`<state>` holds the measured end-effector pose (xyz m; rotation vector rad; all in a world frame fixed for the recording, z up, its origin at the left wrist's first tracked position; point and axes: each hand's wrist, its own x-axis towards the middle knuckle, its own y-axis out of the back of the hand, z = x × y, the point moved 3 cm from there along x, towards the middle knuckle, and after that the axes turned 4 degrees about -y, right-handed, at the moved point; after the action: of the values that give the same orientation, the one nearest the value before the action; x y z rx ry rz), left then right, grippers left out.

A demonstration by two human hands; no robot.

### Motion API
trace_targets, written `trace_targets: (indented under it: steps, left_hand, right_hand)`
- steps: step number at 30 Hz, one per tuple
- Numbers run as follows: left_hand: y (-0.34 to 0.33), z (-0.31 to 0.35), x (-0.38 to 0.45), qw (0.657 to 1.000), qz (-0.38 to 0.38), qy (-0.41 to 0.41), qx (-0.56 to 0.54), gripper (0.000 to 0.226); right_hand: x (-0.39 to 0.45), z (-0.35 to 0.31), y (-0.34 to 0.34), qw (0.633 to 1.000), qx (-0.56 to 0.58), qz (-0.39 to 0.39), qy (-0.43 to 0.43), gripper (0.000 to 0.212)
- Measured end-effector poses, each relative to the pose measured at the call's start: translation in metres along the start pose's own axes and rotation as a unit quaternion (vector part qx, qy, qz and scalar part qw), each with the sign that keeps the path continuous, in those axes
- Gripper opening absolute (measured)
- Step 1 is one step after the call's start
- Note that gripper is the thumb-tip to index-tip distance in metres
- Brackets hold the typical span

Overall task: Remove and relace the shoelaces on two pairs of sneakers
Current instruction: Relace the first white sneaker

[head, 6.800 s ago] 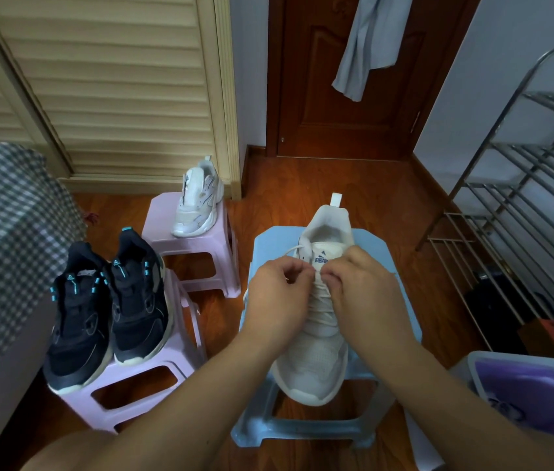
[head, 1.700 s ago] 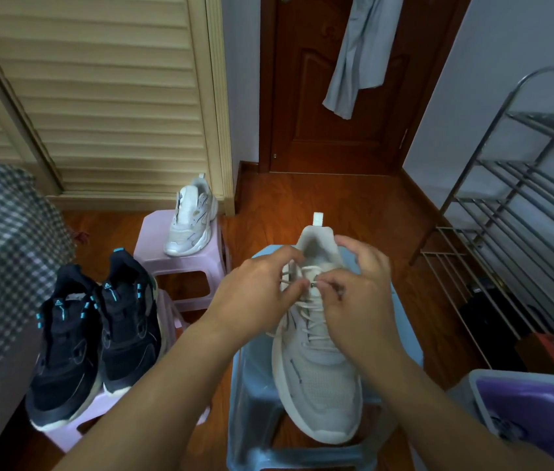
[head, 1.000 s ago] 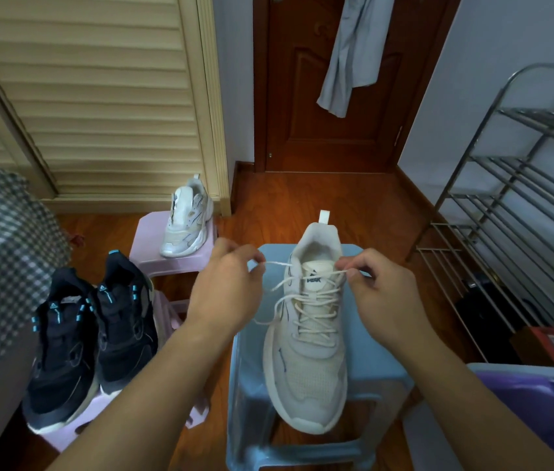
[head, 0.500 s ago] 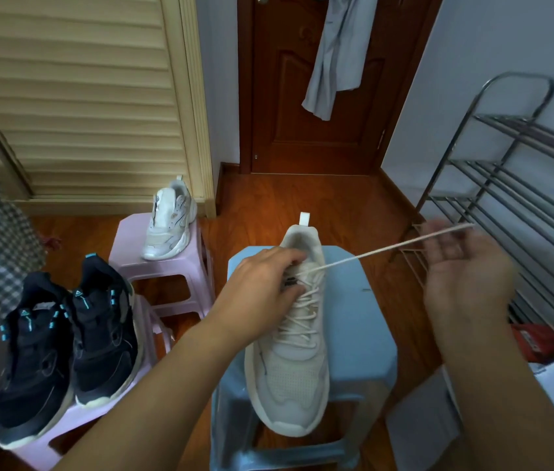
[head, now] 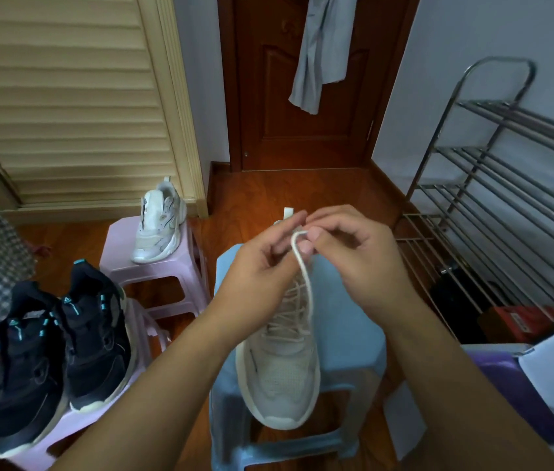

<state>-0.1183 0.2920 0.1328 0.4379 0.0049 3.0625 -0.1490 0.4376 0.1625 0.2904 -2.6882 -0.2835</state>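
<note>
While the cream mesh sneaker (head: 280, 362) sits toe-toward-camera on the smooth blue plastic stool (head: 347, 321), both hands meet above its collar: the left hand (head: 262, 273) and the right hand (head: 353, 256) each curl their fingers and pinch a round, cord-like white shoelace (head: 304, 273), which bends into a loop at the fingertips and trails down to the criss-crossed lacing. At ten o'clock of that shoe, its white mate (head: 160, 222) stands on a pale pink stool (head: 153, 270). At eight o'clock, two dark suede-like sneakers (head: 54, 348) with teal lace loops share another pink stool (head: 75, 426). At two o'clock stands a shiny metal rack (head: 493, 185) of thin bars; a red box (head: 520, 319) lies beneath it. A grey cloth (head: 319, 52) hangs on the panelled wooden door (head: 268, 96).
</note>
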Motion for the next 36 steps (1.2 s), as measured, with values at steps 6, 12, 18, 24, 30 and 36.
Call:
trace_targets:
  steps: [6,12,18,24,30,36]
  left_hand:
    - [0.013,0.026,-0.012,0.970,-0.032,0.193,-0.141,0.031]
    - [0.033,0.008,-0.001,0.988,0.005,0.113,0.101,0.020]
    - [0.015,-0.019,0.007,0.884,0.028,-0.074,0.461,0.008]
    - [0.005,-0.009,0.014,0.783,0.007,-0.083,0.616,0.009]
    - [-0.006,0.000,0.019,0.740,-0.075,-0.096,0.661,0.007]
    - [0.004,-0.018,0.043,0.796,-0.143,-0.174,0.562,0.009]
  right_hand:
    - [0.003,0.011,0.003,0.997,-0.052,0.039,0.047,0.013]
    - [0.000,0.025,-0.009,0.994,-0.101,-0.019,-0.024,0.019]
    - [-0.009,0.060,-0.008,0.939,-0.140,-0.011,-0.314,0.035]
    - [-0.014,0.064,-0.004,0.933,0.065,-0.020,-0.353,0.015]
    - [-0.015,0.068,-0.003,0.958,-0.006,-0.016,-0.287,0.013]
    - [-0.013,0.072,0.000,0.970,-0.066,0.013,-0.234,0.008]
